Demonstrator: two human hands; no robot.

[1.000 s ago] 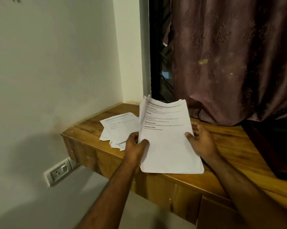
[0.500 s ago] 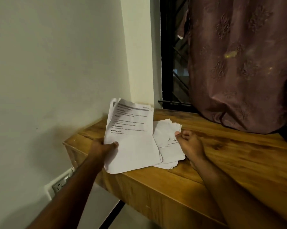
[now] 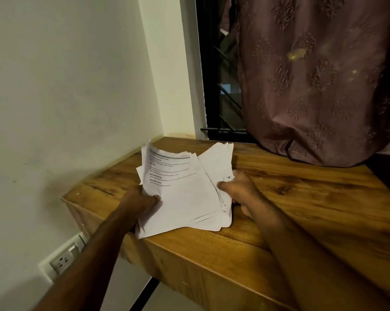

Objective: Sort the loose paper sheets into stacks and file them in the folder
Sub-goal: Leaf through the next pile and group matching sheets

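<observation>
Head view: left hand [image 3: 138, 204] grips the near-left edge of the printed top sheets [image 3: 178, 189], thumb on top. Right hand [image 3: 240, 194] pinches the right edge of the paper stack [image 3: 218, 167] — thumb over, fingers under. Papers lie on the wooden counter [image 3: 301, 198], near its left corner — curtain [image 3: 312, 86] far right.

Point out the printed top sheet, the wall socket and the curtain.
printed top sheet [image 3: 178, 187]: head view, middle of page.
wall socket [image 3: 62, 261]: head view, faceplate with the holes.
curtain [image 3: 312, 86]: head view, patterned fabric.
</observation>
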